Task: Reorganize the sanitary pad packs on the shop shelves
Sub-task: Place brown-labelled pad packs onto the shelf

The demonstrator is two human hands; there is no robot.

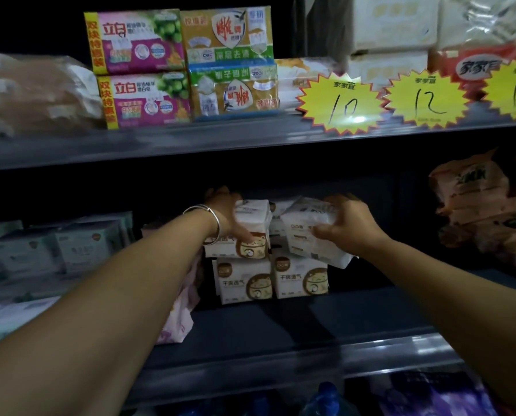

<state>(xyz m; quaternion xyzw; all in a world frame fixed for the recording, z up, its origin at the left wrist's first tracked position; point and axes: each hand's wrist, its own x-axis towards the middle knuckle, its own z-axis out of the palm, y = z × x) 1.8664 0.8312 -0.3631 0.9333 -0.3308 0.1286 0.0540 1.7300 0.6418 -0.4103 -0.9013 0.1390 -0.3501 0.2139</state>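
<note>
Head view, dim middle shelf. Left hand (225, 216), a thin silver bangle (211, 223) on its wrist, reaches in and grips a white soft-plastic pad pack with a brown cartoon-face print (247, 235); its fingers curl over the pack's top and far-left side, thumb pressed on the front face just above the cartoon. That pack sits on top of another white pad pack of the same print (244, 280), directly beneath the left fingers. Right hand (350, 228) holds a second white crinkly plastic pad pack (307, 232), tilted, its lower corner hanging over a third printed white pack (301, 277) that stands on the grey metal shelf board (280, 322) below the right fingers. Right fingers wrap the pack's top edge, thumb pinching the front face; the pack is off the shelf surface, just beside the one in the left hand, the two nearly touching. More white packs show in the gap behind both sets of fingertips, too dark to count. Left of the left fingers: pale green boxed packs (79, 247), and below the forearm a pink patterned soft pack (178, 319) lying on the board. Right of the right fingers: orange plastic bagged packs (485, 211). Above both hands, the upper shelf carries pink and gold soap boxes (184, 67) and yellow starburst price tags (340, 100) handwritten 10, 12, 10.
</note>
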